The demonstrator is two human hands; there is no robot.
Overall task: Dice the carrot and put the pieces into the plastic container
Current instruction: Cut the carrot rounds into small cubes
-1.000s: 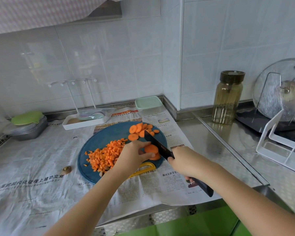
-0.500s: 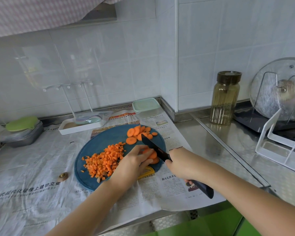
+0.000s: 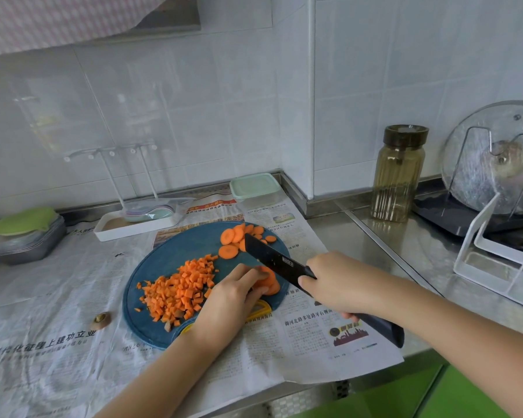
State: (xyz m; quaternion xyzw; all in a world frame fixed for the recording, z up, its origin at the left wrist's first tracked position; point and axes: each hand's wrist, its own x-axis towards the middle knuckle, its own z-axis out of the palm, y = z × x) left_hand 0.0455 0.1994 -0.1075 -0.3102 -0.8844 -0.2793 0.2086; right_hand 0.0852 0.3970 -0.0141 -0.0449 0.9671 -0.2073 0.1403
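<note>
Left hand pins stacked slices flat on board, fingertips clamped on top so stack won't slide. Right hand fisted round knife, blade angled over stack. Dice heaped left of grip. Container lidded beyond board, likely awaiting transfer.

The left hand covers most of the carrot slices at centre frame. The right hand hides the knife handle's middle. The pot lid is cut off at the right edge. The newspaper print is too small to read.
</note>
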